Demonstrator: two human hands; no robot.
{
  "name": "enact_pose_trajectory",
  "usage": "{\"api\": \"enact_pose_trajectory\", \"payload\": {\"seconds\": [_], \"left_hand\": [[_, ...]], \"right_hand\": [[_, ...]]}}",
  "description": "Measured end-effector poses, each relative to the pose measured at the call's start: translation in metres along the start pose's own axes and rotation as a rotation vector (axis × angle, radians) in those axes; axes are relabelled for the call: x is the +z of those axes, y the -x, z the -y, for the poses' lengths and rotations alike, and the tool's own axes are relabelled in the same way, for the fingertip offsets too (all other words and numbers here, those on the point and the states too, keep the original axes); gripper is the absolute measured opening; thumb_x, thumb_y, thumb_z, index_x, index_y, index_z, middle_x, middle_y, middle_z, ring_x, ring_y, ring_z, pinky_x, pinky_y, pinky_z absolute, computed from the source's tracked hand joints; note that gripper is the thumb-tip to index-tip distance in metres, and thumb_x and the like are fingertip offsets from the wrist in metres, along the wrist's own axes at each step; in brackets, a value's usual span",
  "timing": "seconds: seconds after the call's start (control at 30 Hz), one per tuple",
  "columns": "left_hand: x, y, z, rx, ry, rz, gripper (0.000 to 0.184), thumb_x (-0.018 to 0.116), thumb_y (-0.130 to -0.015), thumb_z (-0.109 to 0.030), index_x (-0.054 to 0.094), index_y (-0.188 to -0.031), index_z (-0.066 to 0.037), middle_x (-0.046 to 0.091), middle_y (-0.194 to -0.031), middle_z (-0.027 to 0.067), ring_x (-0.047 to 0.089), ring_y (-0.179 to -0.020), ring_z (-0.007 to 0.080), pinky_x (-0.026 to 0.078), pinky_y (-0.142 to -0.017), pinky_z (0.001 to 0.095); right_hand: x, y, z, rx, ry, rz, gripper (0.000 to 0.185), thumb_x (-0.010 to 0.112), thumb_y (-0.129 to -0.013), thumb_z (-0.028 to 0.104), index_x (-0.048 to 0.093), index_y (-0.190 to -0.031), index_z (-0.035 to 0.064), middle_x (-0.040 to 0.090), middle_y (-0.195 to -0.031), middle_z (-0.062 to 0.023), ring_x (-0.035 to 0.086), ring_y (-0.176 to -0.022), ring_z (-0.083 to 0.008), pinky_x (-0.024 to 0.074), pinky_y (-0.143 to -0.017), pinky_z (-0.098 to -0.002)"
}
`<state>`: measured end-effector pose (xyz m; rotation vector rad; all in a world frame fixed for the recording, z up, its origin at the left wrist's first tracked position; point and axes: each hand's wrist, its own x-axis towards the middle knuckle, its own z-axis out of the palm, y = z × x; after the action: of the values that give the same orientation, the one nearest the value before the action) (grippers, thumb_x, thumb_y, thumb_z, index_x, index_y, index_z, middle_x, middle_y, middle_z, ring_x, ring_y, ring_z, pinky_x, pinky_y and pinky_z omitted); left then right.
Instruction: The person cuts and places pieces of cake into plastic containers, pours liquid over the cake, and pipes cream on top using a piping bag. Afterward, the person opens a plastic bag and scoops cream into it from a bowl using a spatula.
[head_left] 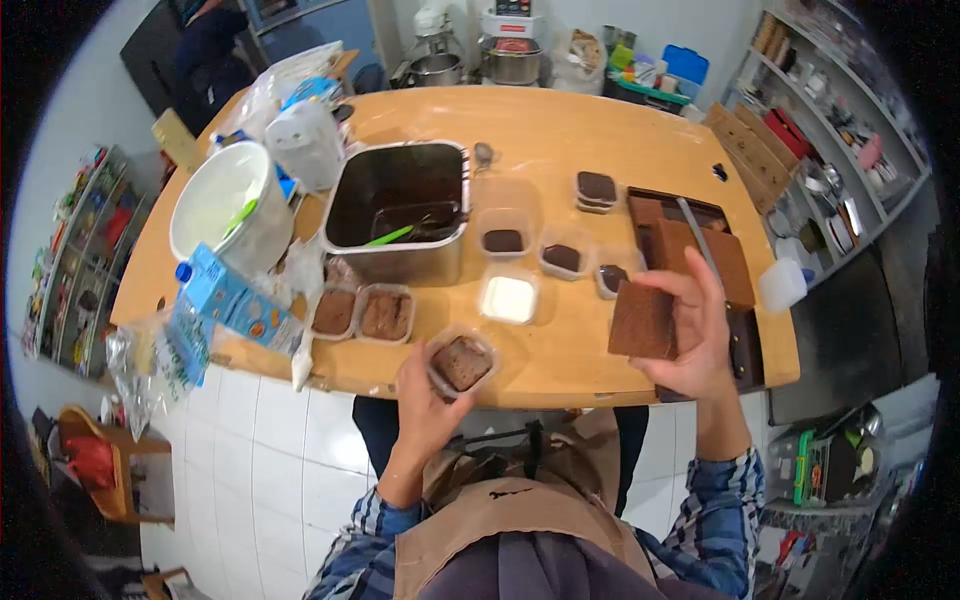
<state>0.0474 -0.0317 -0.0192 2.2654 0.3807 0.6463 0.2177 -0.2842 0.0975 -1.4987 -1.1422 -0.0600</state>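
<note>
Between the thumb and fingers of my right hand [695, 335] is a square piece of brown cake [642, 320], held up over the table's right side. My left hand [430, 400] grips a clear plastic tub [463, 362] with brown cake inside, at the front edge. Two more tubs of brown cake [386, 314] stand just left of it. Beyond my hands is a tub with a white filling [509, 299], with several dark-topped tubs [563, 258] behind it. A large cake block [728, 262] lies on a dark tray [748, 350], a long knife [698, 236] across it.
On the wooden table [540, 130], a deep metal pan [395, 258] holds dark sauce and a green spatula. A white bucket [225, 200], a blue carton [235, 300] and plastic bags crowd the left. Another person [212, 55] is at the back left.
</note>
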Motion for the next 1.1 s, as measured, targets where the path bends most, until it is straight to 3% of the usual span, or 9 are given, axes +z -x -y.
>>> {"api": "enact_pose_trajectory", "payload": {"seconds": [0.23, 0.33, 0.43, 0.7, 0.8, 1.0, 1.1], "left_hand": [[-0.013, -0.008, 0.007, -0.023, 0.031, 0.114, 0.097, 0.080, -0.063, -0.015, 0.023, -0.141, -0.002, 0.043, -0.126, 0.0210, 0.044, -0.117, 0.0346, 0.036, -0.099, 0.0403], [-0.015, -0.009, 0.008, -0.018, 0.109, 0.131, 0.099, 0.081, -0.062, -0.016, 0.023, -0.140, 0.000, 0.041, -0.129, 0.0206, 0.043, -0.119, 0.0332, 0.035, -0.101, 0.0397], [-0.015, -0.010, 0.004, 0.012, 0.165, 0.088, 0.099, 0.081, -0.060, -0.018, 0.024, -0.138, 0.004, 0.042, -0.127, 0.0230, 0.041, -0.117, 0.0373, 0.033, -0.101, 0.0414], [-0.014, -0.011, 0.007, 0.000, 0.186, 0.090, 0.102, 0.083, -0.057, -0.018, 0.024, -0.137, 0.004, 0.043, -0.129, 0.0216, 0.041, -0.119, 0.0360, 0.031, -0.101, 0.0414], [-0.015, -0.010, 0.008, -0.032, 0.174, 0.109, 0.103, 0.083, -0.057, -0.016, 0.023, -0.138, 0.003, 0.041, -0.131, 0.0216, 0.041, -0.122, 0.0340, 0.032, -0.103, 0.0396], [-0.011, -0.009, 0.009, -0.052, 0.148, 0.139, 0.100, 0.082, -0.059, -0.015, 0.023, -0.139, 0.003, 0.038, -0.135, 0.0220, 0.038, -0.126, 0.0320, 0.031, -0.105, 0.0381], [-0.009, -0.010, 0.005, -0.005, 0.141, 0.068, 0.096, 0.082, -0.058, -0.014, 0.029, -0.135, 0.005, 0.046, -0.125, 0.0230, 0.045, -0.114, 0.0373, 0.037, -0.097, 0.0405]], "right_hand": [[0.069, 0.000, -0.018, 0.091, -0.219, 0.084, 0.102, 0.078, -0.056, 0.000, 0.020, -0.140, 0.0018, 0.055, -0.119, -0.0196, 0.050, -0.115, -0.0267, 0.0308, -0.103, -0.0389], [0.086, -0.004, -0.020, 0.148, -0.272, 0.120, 0.100, 0.078, -0.057, 0.001, 0.022, -0.140, 0.0017, 0.055, -0.119, -0.0169, 0.050, -0.115, -0.0255, 0.0304, -0.103, -0.0382], [0.100, -0.007, -0.030, 0.165, -0.229, 0.144, 0.097, 0.077, -0.059, 0.002, 0.023, -0.140, 0.0015, 0.055, -0.119, -0.0161, 0.049, -0.115, -0.0246, 0.0303, -0.103, -0.0379], [0.121, -0.011, -0.040, 0.190, -0.286, 0.205, 0.094, 0.077, -0.061, 0.004, 0.026, -0.139, 0.0009, 0.055, -0.119, -0.0150, 0.048, -0.116, -0.0226, 0.0298, -0.103, -0.0374], [0.114, -0.009, -0.036, 0.229, -0.291, 0.114, 0.094, 0.077, -0.059, 0.002, 0.026, -0.139, 0.0005, 0.055, -0.119, -0.0149, 0.048, -0.116, -0.0225, 0.0302, -0.103, -0.0371], [0.055, 0.008, -0.017, 0.320, -0.011, -0.102, 0.095, 0.075, -0.056, -0.004, 0.027, -0.138, 0.0000, 0.054, -0.120, -0.0150, 0.047, -0.118, -0.0228, 0.0294, -0.104, -0.0350], [0.002, 0.017, -0.021, 0.340, 0.291, -0.266, 0.087, 0.073, -0.059, -0.004, 0.033, -0.135, 0.0006, 0.052, -0.122, -0.0148, 0.046, -0.119, -0.0227, 0.0338, -0.102, -0.0349]]}}
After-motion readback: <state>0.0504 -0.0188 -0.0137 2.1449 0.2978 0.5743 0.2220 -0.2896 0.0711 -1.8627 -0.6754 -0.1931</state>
